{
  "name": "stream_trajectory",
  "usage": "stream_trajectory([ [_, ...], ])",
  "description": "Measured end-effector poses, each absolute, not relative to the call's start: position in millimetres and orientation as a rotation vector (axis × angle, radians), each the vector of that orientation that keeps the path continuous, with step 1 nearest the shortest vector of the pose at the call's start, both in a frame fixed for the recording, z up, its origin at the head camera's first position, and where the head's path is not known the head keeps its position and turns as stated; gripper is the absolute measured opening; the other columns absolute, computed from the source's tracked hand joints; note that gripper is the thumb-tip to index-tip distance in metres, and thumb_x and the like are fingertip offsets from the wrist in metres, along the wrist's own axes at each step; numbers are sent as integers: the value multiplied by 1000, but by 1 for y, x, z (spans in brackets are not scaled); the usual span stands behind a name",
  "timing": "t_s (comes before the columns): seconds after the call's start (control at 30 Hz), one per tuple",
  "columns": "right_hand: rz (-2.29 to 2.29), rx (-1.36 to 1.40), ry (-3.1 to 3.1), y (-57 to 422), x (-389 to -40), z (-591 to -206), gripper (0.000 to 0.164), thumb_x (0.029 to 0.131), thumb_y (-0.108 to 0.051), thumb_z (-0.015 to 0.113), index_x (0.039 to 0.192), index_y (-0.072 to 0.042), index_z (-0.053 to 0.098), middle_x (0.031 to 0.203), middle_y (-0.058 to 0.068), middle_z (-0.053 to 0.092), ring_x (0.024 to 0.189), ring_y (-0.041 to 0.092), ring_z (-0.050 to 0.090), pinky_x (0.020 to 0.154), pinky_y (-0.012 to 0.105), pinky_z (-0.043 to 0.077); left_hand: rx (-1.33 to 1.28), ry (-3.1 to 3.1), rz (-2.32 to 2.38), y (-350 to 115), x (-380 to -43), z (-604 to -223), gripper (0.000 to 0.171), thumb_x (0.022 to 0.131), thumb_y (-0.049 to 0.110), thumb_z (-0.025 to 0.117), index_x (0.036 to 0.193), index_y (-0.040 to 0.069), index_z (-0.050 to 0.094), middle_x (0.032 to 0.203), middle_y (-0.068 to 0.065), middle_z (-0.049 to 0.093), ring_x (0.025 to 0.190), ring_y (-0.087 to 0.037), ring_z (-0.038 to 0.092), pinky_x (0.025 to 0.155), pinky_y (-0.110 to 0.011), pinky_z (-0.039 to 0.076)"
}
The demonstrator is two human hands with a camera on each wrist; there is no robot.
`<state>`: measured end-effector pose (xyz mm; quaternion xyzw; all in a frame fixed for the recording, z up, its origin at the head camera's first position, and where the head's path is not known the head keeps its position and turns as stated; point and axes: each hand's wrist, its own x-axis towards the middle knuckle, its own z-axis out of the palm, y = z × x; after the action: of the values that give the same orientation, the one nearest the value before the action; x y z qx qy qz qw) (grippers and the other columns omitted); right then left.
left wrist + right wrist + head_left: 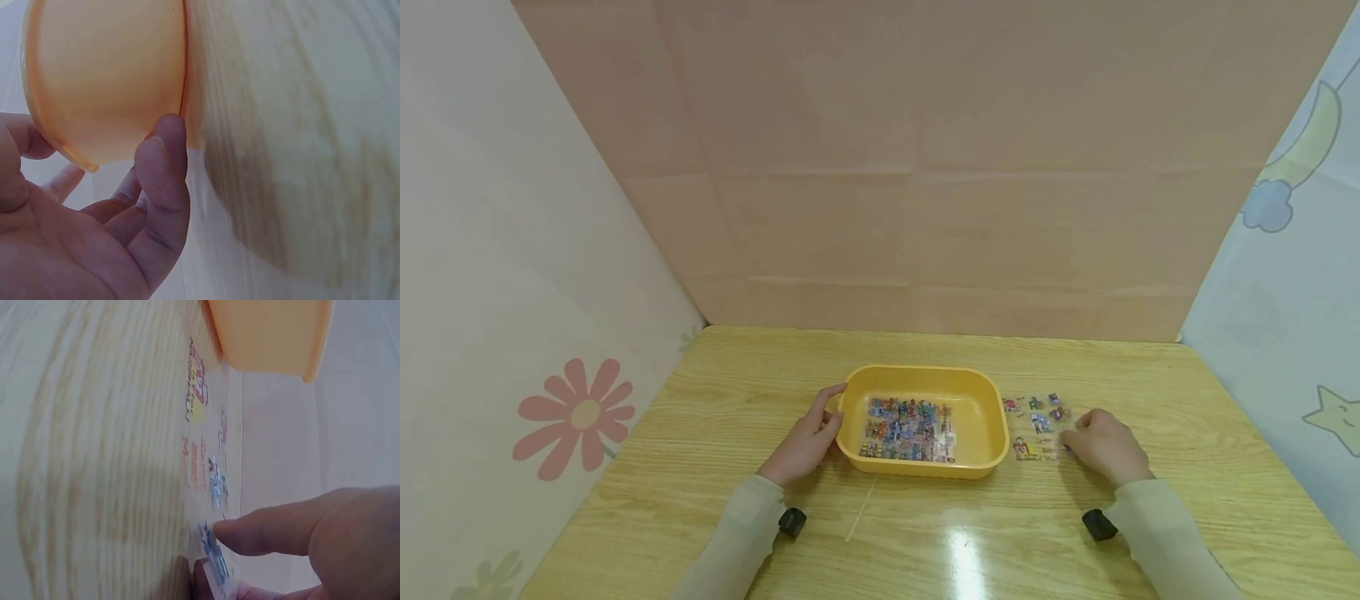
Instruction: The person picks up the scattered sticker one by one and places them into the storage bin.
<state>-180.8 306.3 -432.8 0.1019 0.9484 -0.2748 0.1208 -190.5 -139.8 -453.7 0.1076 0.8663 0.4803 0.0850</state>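
Observation:
A yellow plastic tub [925,470] with rounded corners stands on the table. My left hand [803,442] grips its left end; in the left wrist view the thumb is up at the rim and the fingers [167,165] curl against the lower wall. Inside the tub lie clear sticker sheets [904,430] crowded with small colourful figures. Another clear sticker sheet [1040,423], with printed figures and lettering, lies right of the tub. My right hand [1112,447] pinches its right edge, thumb [269,530] on top and fingers underneath, the edge lifted slightly in the right wrist view.
Both hands work on a light wood-grain table [715,467]. A brown papered wall [917,208] closes off its far edge. White panels with a flower [583,414] and a star [1337,417] flank the left and right sides.

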Motion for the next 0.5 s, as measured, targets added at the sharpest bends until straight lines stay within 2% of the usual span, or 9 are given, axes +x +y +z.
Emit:
stream_trajectory([
  [0.3, -820, 279, 2758, 312, -181, -433, 41, 95, -23, 47, 118, 11, 56, 113, 30, 60, 90, 37, 57, 71, 48, 46, 326, 2590, 1434, -139, -190, -453, 47, 110, 24, 42, 155, 24, 31, 98, -12, 62, 76, -22, 57, 66, -33, 46],
  [0.5, -882, 278, 2756, 312, -180, -430, 42, 97, -22, 43, 119, 12, 55, 106, 26, 61, 83, 32, 54, 67, 43, 45, 322, 2592, 1426, -140, -190, -453, 47, 110, 24, 41, 155, 25, 31, 98, -12, 62, 76, -22, 57, 66, -32, 46],
])
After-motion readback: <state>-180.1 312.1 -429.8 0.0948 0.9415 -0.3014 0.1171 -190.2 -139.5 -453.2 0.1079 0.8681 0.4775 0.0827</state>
